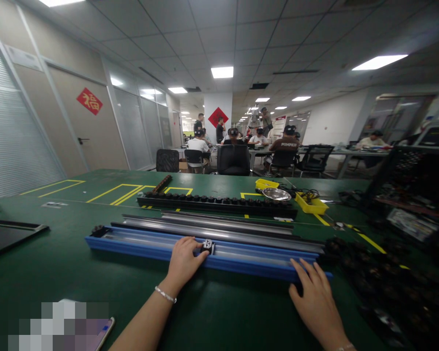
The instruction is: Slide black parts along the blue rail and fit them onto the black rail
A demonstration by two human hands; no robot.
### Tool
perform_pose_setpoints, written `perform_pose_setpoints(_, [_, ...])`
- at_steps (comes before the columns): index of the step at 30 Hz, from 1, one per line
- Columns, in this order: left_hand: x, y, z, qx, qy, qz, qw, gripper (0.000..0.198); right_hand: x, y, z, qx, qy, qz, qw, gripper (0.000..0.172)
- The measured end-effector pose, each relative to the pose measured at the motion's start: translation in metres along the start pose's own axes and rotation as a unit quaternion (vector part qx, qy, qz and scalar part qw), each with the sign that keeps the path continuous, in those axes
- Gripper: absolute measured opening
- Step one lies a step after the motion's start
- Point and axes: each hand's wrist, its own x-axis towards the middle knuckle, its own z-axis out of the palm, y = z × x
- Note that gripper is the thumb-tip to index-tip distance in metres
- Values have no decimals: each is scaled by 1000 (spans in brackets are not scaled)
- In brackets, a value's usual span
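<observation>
A long blue channel (pixel 146 250) lies lengthwise across the green table in front of me, with a pale, shiny strip along its inside. Around the middle of it sits a small black-and-silver block (pixel 207 245). My left hand (pixel 185 258) grips this block from its left side, thumb and fingers closed at it. At the channel's right end rests my right hand (pixel 316 292), fingers spread and fingertips on the near edge, holding nothing. Another small dark part (pixel 99 230) sits at the channel's left end. Just behind lie metal-faced rails (pixel 219 231), roughly parallel to the channel.
Farther back is a black rail with a row of dark parts (pixel 219 201). Yellow trays (pixel 310 204) and a round metal dish (pixel 277 194) stand back right. Many dark parts (pixel 384 282) are heaped at right. A phone (pixel 104 334) lies front left. People sit beyond.
</observation>
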Motion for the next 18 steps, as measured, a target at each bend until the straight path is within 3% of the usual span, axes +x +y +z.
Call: perform_pose_setpoints(18, [0,9,-3,-30,-61,17,998,22,0,-1,-2,6,-7,6,1000,52])
